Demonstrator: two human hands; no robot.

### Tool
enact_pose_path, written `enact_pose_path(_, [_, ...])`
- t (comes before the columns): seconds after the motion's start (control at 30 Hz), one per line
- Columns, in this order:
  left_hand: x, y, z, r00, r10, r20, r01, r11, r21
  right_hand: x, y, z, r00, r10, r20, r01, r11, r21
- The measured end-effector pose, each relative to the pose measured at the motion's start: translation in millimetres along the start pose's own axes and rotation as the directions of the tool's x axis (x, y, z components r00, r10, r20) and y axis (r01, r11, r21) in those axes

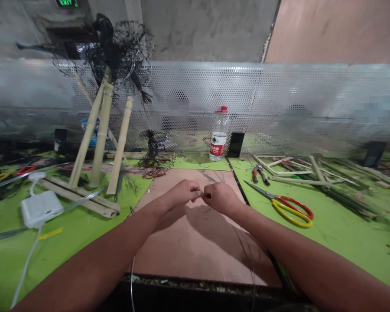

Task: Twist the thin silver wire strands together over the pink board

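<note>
Forearms nearest the camera: left forearm [112, 249] comes in from the bottom left corner, right forearm [294, 251] from the bottom right, converging to a V. Left hand [183, 190] and right hand [222, 197] meet, fingertips touching or nearly so, over the board [182, 258], nearer its back edge than its front.

Room to move: board's front half, thin strands [251, 260] hanging by its right side, one wire [131, 277] over the front edge at left. Red-and-yellow scissors [275, 199] sit on the worktop [331, 247] just past the board's right edge, pliers [255, 174] behind them. Bottle [217, 148] upright beyond the back edge. Bamboo poles [100, 138] and white box [43, 208] off the left edge.

Fingers: right ones curled tight, pinching a small dark piece [208, 196], too small to identify. Left thumb and index bent together; can't tell whether they grip anything.
</note>
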State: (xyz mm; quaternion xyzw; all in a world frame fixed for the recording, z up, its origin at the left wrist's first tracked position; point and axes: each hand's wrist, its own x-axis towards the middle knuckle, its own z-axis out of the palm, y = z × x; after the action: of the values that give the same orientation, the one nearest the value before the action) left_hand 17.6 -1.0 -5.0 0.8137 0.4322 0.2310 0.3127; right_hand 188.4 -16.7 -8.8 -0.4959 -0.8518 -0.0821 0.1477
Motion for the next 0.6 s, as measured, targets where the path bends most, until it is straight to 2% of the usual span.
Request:
enact_pose_path(0.07, [0.7,-1.7,1.3,1.000,0.014,-0.004,-0.014,1.000,-0.006,-0.3,-1.9,-0.4,1.000,0.004,0.011,-0.003,1.000,-0.019])
enact_pose_path(0.13, [1.2,-3.1,1.6,0.999,0.032,-0.024,-0.032,0.999,-0.014,0.8,-1.2,-0.4,1.000,0.021,0.001,-0.021,0.999,0.034])
enact_pose_path(0.2, [1.5,-3.5,0.5,0.999,0.022,-0.044,-0.023,0.999,-0.028,3.5,3.4,-0.6,0.998,0.052,0.032,-0.057,0.976,0.211])
enact_pose_path(0.23, [1.4,-3.2,-0.6,0.999,0.006,-0.044,-0.008,0.999,-0.040,5.3,7.3,-0.8,0.995,0.068,0.068,-0.087,0.936,0.342])
enact_pose_path(0.27, [1.1,-2.5,-2.1,0.999,-0.010,-0.039,0.008,0.999,-0.052,7.2,12.3,-1.1,0.991,0.081,0.105,-0.122,0.866,0.484])
enact_pose_path(0.33, [0.1,-0.3,-6.3,0.999,-0.025,-0.031,0.023,0.997,-0.080,10.6,24.3,-2.1,0.984,0.115,0.134,-0.177,0.669,0.722])
enact_pose_path(0.4, [-1.5,2.2,-11.1,0.999,-0.022,-0.042,0.018,0.994,-0.109,12.4,36.2,-3.2,0.986,0.127,0.108,-0.157,0.499,0.852])
enact_pose_path(0.5, [-3.4,4.5,-16.5,0.998,-0.037,-0.050,0.029,0.988,-0.151,11.0,46.7,-3.9,0.988,-0.007,0.156,-0.143,0.368,0.919])
enact_pose_path(0.6, [-2.9,3.4,-17.7,0.998,-0.039,-0.044,0.030,0.981,-0.193,6.3,43.7,-3.7,0.958,-0.186,0.219,-0.136,0.378,0.916])
